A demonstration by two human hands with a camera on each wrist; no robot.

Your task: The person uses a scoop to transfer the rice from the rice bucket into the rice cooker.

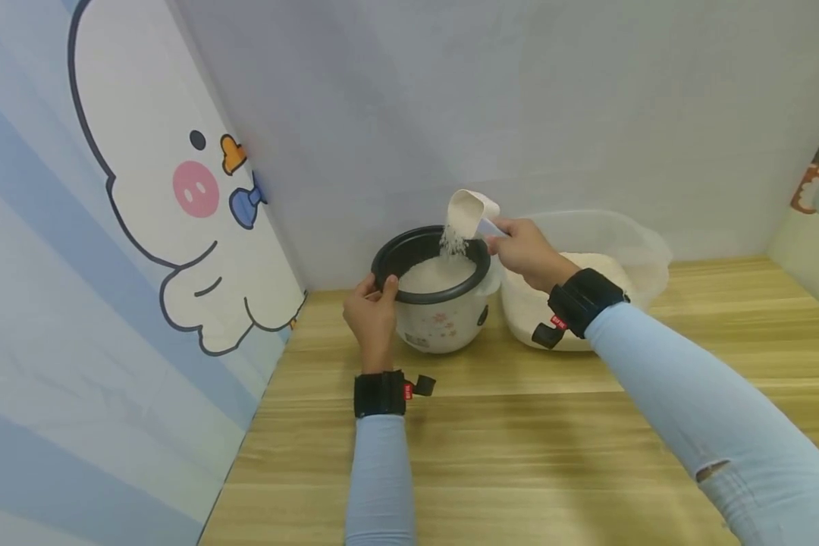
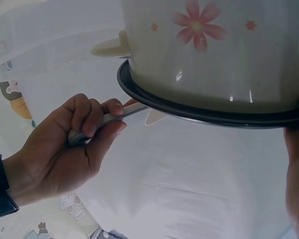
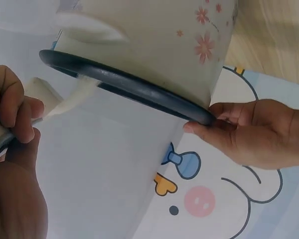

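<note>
A white rice cooker [image 1: 442,324] with pink flowers stands by the back wall, its black inner pot [image 1: 428,262] partly filled with rice. My left hand [image 1: 375,297] grips the pot's black rim [image 3: 124,85] on its left side, thumb on the edge. My right hand [image 1: 522,246] holds the handle of a white scoop [image 1: 469,212], tilted over the pot. Rice [image 1: 453,243] streams from the scoop into the pot. In the left wrist view the right hand [image 2: 77,142] is curled round the scoop handle [image 2: 120,115] beside the cooker [image 2: 209,45]. In the right wrist view the left hand [image 3: 249,132] pinches the rim.
A clear plastic tub [image 1: 644,246] with rice in it stands just right of the cooker, behind my right wrist. The wooden tabletop [image 1: 519,440] stretches toward me. A cartoon-printed panel [image 1: 143,227] closes the left side and a plain wall the back.
</note>
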